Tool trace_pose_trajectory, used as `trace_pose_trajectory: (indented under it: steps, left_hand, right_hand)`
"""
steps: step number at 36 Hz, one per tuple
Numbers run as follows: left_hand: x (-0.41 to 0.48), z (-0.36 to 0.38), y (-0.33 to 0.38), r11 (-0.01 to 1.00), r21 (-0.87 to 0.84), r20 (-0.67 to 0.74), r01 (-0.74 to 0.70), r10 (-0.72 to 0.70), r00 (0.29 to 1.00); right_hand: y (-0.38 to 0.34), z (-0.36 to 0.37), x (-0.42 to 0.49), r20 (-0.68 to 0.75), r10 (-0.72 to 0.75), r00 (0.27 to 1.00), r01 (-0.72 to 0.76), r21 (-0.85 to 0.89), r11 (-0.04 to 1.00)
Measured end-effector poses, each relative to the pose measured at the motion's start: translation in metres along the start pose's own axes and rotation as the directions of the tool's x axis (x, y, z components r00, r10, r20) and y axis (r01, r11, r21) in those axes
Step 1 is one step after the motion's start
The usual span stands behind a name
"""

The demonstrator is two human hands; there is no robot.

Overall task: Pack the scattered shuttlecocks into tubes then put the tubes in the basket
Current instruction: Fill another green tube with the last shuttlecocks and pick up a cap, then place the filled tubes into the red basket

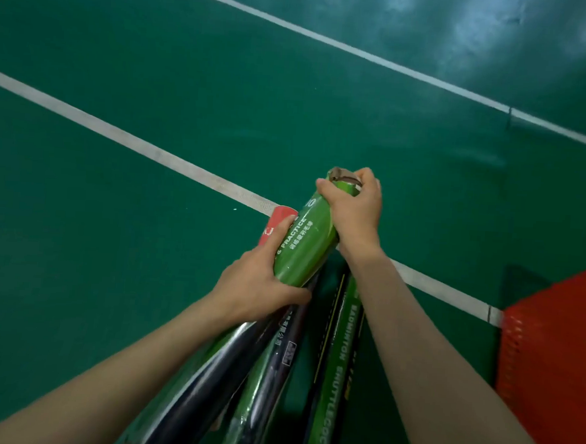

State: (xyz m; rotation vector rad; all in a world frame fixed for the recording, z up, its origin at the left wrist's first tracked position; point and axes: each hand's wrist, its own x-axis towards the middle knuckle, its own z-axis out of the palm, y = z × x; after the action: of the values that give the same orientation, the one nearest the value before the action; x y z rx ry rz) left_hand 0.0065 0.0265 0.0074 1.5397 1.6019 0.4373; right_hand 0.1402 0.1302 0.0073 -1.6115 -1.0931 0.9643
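Observation:
I hold a bundle of shuttlecock tubes pointing away from me. My left hand point(258, 285) grips the bundle around a green tube point(305, 243) with white print; a red tube end point(273, 224) shows beyond its fingers. My right hand point(354, 208) curls over the far end of the green tube, fingers at its brown rim point(340, 175). Dark glossy tubes point(206, 388) and a green-and-black tube point(335, 368) run back toward me under my forearms. The red mesh basket point(550, 368) stands at the right edge. No loose shuttlecocks are in view.
The floor is a green badminton court point(111, 245) with white lines point(95, 124) crossing diagonally. A second white line point(363, 51) runs farther away. Glare lies on the floor at the top right.

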Motion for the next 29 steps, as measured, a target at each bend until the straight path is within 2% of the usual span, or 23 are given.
trace_pose_trajectory:
  steps: [4,8,12,17,21,23,25,27,29]
  left_hand:
    - [-0.005,0.013,0.001,0.997,0.073,0.024,0.01,-0.012,1.0]
    - [-0.01,0.025,0.003,0.97,0.244,-0.004,-0.012,0.013,1.0]
    - [-0.019,0.036,-0.002,0.944,0.331,0.044,-0.009,-0.006,0.999]
    - [-0.016,0.04,-0.011,0.978,0.205,0.129,0.038,-0.065,0.99]
    - [-0.005,0.045,-0.012,0.983,0.145,0.143,0.116,-0.137,0.98]
    - [-0.002,0.051,-0.014,0.986,0.061,0.128,0.156,-0.163,0.978]
    - [0.0,0.061,-0.015,0.98,0.048,0.127,0.193,-0.197,0.972]
    - [0.002,0.076,-0.017,0.971,0.093,0.137,0.22,-0.232,0.963]
    - [0.003,0.092,-0.021,0.968,0.128,0.121,0.217,-0.232,0.965]
  right_hand:
    - [0.018,-0.011,-0.008,-0.029,0.082,0.996,-0.081,0.037,0.996]
    - [0.028,-0.02,-0.015,-0.085,0.162,0.983,-0.152,0.112,0.982]
    - [0.048,-0.028,-0.029,-0.069,0.213,0.975,-0.205,0.108,0.973]
    - [0.065,-0.034,-0.042,0.05,0.21,0.976,-0.21,-0.022,0.978]
    - [0.083,-0.05,-0.064,-0.071,0.312,0.947,-0.315,-0.026,0.949]
    - [0.104,-0.06,-0.085,-0.046,0.34,0.939,-0.341,-0.253,0.906]
    - [0.131,-0.068,-0.111,0.051,0.456,0.888,-0.375,-0.493,0.785]
    - [0.151,-0.073,-0.135,0.145,0.6,0.787,-0.419,-0.589,0.691]
    - [0.164,-0.077,-0.152,0.197,0.669,0.717,-0.453,-0.598,0.661]
